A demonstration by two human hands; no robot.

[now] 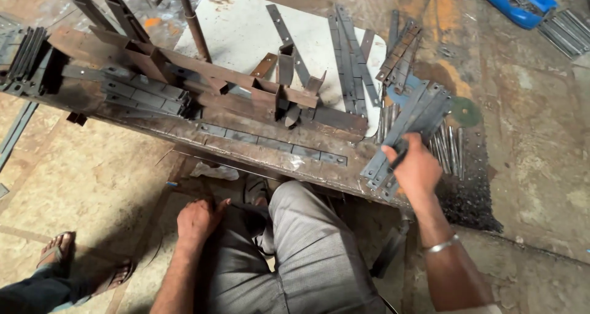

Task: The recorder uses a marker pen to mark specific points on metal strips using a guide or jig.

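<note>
— Where are the hands?

— The right hand (416, 166) is closed around a bundle of flat steel strips (405, 129) at the near right corner of the table (258, 151). The bundle slants up and away from the grip, its lower ends hanging just over the table's front edge. The left hand (198, 218) holds nothing; it rests with curled fingers on the person's left thigh, below the table and well apart from the metal.

— How crowded is that corner?

— Tight. Just right of the bundle lie thin metal rods (448, 145), side by side, and past them a green disc (465, 111) on the floor. Behind the bundle, more loose flat bars (350, 62) spread over a white board (246, 25).

— And the rest of the table?

— A long strip with holes (270, 145) runs along the front edge. Behind it, rusty angle pieces (184, 65) and a stack of short plates (144, 99) fill the middle and left. Little bare top shows.

— Any open room?

— On the floor, yes: the stone to the right of the rods is bare up to a blue tray (516, 3) at the far corner. Low left, another person's sandalled feet (83, 265) stand near the seated person's left arm.
</note>
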